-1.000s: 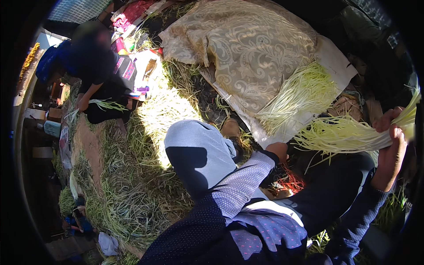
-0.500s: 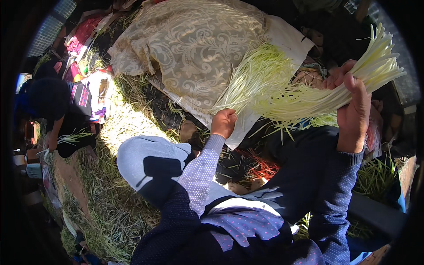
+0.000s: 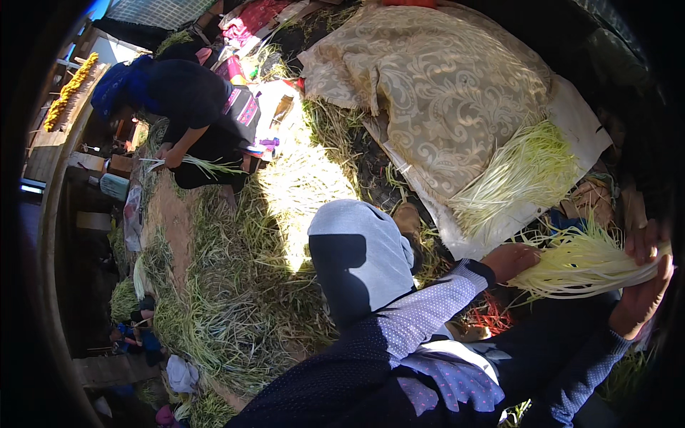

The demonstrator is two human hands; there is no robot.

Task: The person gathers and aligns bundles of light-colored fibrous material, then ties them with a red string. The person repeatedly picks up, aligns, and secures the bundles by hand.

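A bundle of pale yellow-green garlic chives (image 3: pixel 581 271) lies across the right side, its loose leaf ends fanning toward my left hand (image 3: pixel 512 261). That hand is at the leaf ends, fingers partly stretched toward them. My right hand (image 3: pixel 641 298) is closed around the bundle from below, near the stalk end, which runs into the dark rim. Another person's hand (image 3: pixel 642 241) touches the same bundle from above. Beyond my left hand, a loose heap of chives (image 3: pixel 524 175) rests on a white sheet (image 3: pixel 581 121), against a patterned beige cloth (image 3: pixel 428 93).
Cut leaves (image 3: pixel 235 314) cover the ground on the left. A person (image 3: pixel 189 93) in dark clothes bends there, holding a few green stalks (image 3: pixel 207 165). Red strands (image 3: pixel 491 317) lie below my left hand. Yellow cobs (image 3: pixel 71 89) hang on a wooden rail at far left.
The view has turned right. My left hand has moved from the heap to the bundle's leaf ends. The bundle, raised before, is now lower and more level, still in my right hand.
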